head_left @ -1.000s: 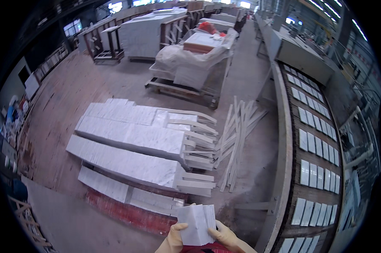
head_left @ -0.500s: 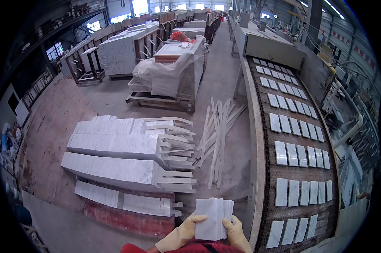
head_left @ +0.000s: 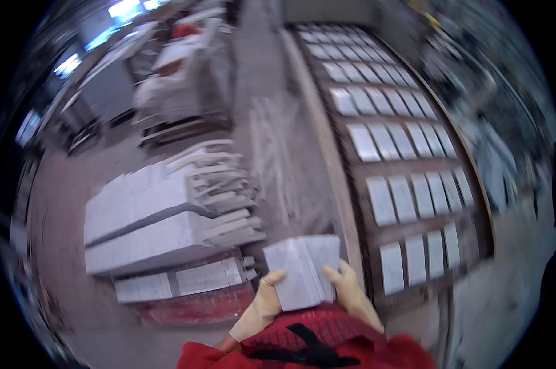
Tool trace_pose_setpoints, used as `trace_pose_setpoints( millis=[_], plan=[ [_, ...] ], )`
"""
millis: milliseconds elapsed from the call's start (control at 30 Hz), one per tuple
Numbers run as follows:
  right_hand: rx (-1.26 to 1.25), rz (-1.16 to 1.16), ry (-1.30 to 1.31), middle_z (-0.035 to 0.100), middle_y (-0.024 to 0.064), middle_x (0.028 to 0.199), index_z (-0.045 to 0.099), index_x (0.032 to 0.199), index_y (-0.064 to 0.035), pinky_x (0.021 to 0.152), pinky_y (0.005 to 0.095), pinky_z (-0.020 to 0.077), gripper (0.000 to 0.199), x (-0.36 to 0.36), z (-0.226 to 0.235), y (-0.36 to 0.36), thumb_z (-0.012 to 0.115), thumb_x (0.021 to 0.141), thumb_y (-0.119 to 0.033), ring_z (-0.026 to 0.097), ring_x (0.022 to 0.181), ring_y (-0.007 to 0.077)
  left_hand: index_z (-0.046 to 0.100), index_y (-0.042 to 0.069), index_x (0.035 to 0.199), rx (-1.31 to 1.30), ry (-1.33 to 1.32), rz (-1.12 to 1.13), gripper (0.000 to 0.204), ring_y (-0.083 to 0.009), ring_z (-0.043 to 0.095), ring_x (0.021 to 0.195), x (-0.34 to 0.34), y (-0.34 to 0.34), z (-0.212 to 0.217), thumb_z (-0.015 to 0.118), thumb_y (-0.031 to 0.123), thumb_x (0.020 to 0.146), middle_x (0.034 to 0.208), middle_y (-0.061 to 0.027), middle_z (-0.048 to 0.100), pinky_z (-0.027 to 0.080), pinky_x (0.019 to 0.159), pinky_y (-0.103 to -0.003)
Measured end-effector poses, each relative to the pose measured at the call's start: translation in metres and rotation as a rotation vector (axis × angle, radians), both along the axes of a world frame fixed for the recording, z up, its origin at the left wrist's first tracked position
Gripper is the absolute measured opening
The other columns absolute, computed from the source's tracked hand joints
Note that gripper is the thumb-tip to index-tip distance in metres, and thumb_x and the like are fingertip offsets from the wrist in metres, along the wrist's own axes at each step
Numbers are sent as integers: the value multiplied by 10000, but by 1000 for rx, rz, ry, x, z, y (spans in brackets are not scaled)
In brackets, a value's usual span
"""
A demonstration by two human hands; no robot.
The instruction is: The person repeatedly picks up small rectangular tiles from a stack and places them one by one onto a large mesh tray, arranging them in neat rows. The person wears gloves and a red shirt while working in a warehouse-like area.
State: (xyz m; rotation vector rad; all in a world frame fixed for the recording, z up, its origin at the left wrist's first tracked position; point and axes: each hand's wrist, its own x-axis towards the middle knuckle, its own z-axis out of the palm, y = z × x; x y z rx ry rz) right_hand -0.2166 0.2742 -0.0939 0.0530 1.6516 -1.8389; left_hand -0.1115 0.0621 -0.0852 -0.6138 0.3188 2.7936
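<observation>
A stack of white marble tiles [head_left: 291, 270] is held upright in front of my waist, fanned apart at the top into two parts. My left hand [head_left: 267, 298], in a cream glove, is closed on the left part with its thumb across the face. On the right part my right hand [head_left: 350, 289], gloved alike, is closed with its thumb on the front tile. The fingers behind the tiles are hidden. To the right, white tiles [head_left: 392, 269] lie in spaced rows on a dark mesh conveyor belt [head_left: 401, 240].
Long stacks of white stone [head_left: 136, 246] lie at the left, with a red base [head_left: 192, 307] under the nearest ones. Thin stone strips [head_left: 275, 157] lie on the floor beside the conveyor's side rail [head_left: 327, 129]. Farther back stands a plastic-wrapped pallet load [head_left: 179, 92].
My view has swung right and down toward the conveyor. The tile stack, nearly together before, is now spread into two parts between my hands.
</observation>
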Motion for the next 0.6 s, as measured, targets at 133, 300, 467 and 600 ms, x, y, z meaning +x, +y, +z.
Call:
trace_pose_setpoints(
  millis=[133, 300, 467, 600],
  plan=[
    [60, 54, -51, 728, 150, 1354, 599, 1490, 36, 1070, 378, 539, 716, -10, 42, 2, 862, 963, -371, 688, 1221, 210, 492, -3, 1607, -178, -12, 24, 874, -408, 616, 1400, -14, 19, 24, 753, 436, 897, 1542, -217, 629, 451, 1244, -566],
    [44, -140, -157, 745, 169, 1345, 625, 1464, 22, 1078, 385, 539, 694, -9, 66, 17, 863, 952, -382, 708, 1224, 242, 441, 37, 1656, -350, 32, -105, 959, -398, 574, 1438, -45, 28, 23, 707, 574, 907, 1587, -210, 583, 438, 1245, -549],
    [21, -250, -93, 751, 157, 1313, 624, 1441, 32, 1061, 385, 552, 655, -4, 51, 36, 879, 950, -318, 709, 1197, 216, 457, 40, 1644, -349, 17, -218, 945, -403, 586, 1424, -64, 29, 20, 755, 505, 878, 1560, -209, 603, 457, 1226, -558],
    [-24, -465, -58, 760, 159, 1284, 646, 1405, 32, 1026, 379, 557, 646, -2, 45, 62, 883, 937, -346, 722, 1155, 225, 511, 53, 1596, -338, -17, -292, 895, -386, 638, 1338, -74, 26, 14, 747, 527, 874, 1473, -184, 656, 505, 1164, -549]
  ],
)
